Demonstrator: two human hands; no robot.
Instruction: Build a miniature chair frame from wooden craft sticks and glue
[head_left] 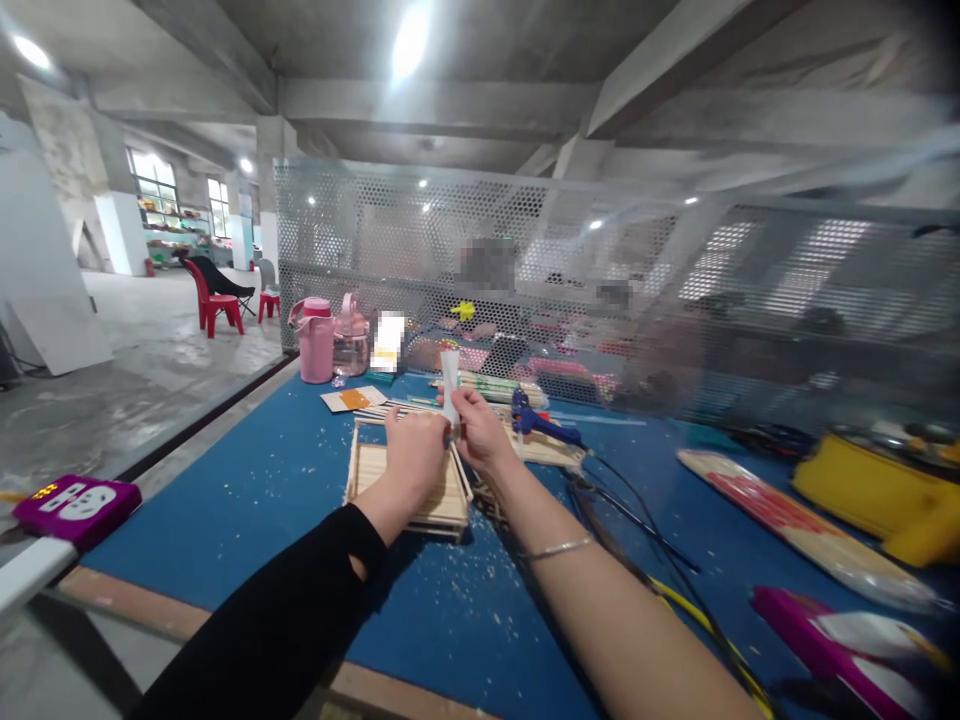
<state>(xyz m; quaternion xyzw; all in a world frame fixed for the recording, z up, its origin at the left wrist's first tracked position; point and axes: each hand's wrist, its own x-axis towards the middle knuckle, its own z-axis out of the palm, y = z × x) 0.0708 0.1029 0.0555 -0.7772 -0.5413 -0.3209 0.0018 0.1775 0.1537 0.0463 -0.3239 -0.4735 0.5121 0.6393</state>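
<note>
My right hand (480,428) is closed round a white glue stick (450,385) that stands upright above the work. My left hand (416,452), in a black sleeve, is closed right beside it, fingers pinched at the stick's lower end. Both hands hover over a shallow box built of wooden sticks (409,478) lying on the blue mat (285,500). A blue hot glue gun (536,420) rests just right of my right hand, its black cable (637,525) trailing toward me.
Loose wooden sticks (495,388) lie behind the box. A pink jug (316,340) and a clear pink bottle (351,338) stand at the back left before a perforated metal screen (525,240). A purple timer (75,505) sits far left. Bagged sticks (795,520) and a yellow container (870,490) lie right.
</note>
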